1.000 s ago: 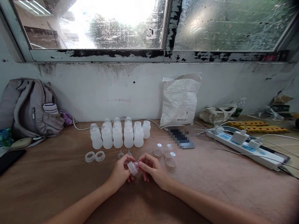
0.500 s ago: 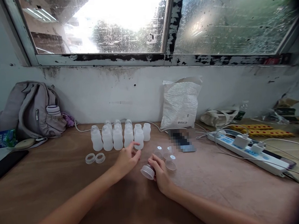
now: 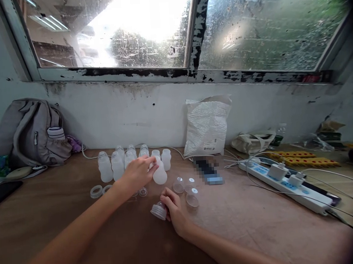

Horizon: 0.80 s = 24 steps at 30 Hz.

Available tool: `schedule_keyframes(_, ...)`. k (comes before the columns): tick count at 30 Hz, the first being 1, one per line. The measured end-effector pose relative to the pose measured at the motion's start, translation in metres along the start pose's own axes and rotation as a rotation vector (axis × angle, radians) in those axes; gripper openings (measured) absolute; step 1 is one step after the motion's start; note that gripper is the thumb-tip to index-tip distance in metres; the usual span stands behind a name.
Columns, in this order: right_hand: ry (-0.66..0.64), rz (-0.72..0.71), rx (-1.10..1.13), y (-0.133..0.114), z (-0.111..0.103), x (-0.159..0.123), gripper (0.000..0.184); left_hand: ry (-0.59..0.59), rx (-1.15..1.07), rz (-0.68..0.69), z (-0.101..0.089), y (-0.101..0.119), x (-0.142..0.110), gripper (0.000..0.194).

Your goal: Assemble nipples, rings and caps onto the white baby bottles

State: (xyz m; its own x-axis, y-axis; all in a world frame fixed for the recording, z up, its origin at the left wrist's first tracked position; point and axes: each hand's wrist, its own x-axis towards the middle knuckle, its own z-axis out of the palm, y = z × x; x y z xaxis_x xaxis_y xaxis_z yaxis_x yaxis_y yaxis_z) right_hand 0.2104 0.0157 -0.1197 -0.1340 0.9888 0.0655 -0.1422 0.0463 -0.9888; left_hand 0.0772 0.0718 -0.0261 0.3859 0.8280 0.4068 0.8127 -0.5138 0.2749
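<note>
My left hand (image 3: pixel 138 172) is closed round the neck of a small white plastic bottle (image 3: pixel 160 174), which tilts at the right end of the front row of bottles (image 3: pixel 112 165). My right hand (image 3: pixel 172 206) rests on the wooden table (image 3: pixel 81 237) and grips a translucent screw cap with a teat (image 3: pixel 159 210) at its left side. Clear dome lids (image 3: pixel 186 189) lie just beyond my right hand. Two white rings (image 3: pixel 98 191) lie left of my left forearm.
A grey backpack (image 3: pixel 30 133) leans on the wall at the far left. A white plastic bag (image 3: pixel 206 126) stands behind the lids. A white power strip (image 3: pixel 287 185) with plugs and cables runs along the right. A dark phone (image 3: pixel 0 192) lies at the left edge.
My hands have parted. The left hand let go of the cap, reached forward to the bottle row and took hold of a bottle. The right hand kept the cap and lowered it to the table.
</note>
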Motion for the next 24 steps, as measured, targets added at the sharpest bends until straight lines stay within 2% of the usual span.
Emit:
schedule_keyframes(4, -0.008, -0.014, 0.000, 0.000, -0.001, 0.000, 0.016, 0.107, -0.066, 0.034, -0.029, -0.010, -0.035, 0.024)
schedule_keyframes(7, -0.004, -0.017, 0.004, 0.000, -0.001, 0.001, 0.016, 0.018, -0.318, 0.020, -0.032, -0.017, -0.061, 0.022)
schedule_keyframes(12, 0.031, -0.006, 0.047, 0.002, -0.001, 0.003, 0.020, -0.212, -0.790, -0.261, -0.008, -0.022, -0.091, 0.023)
schedule_keyframes(16, 0.070, -0.031, 0.109, 0.007, -0.001, 0.008, 0.024, -0.402, -1.058, -0.333, 0.010, -0.017, -0.095, 0.025)
schedule_keyframes(20, 0.065, -0.024, 0.162, 0.009, -0.002, 0.011, 0.027, -0.492, -1.182, -0.376, 0.018, -0.016, -0.086, 0.048)
schedule_keyframes(24, 0.038, -0.006, 0.159, 0.008, -0.002, 0.009, 0.028, -0.627, -1.169, -0.470, 0.029, -0.028, -0.077, 0.063)
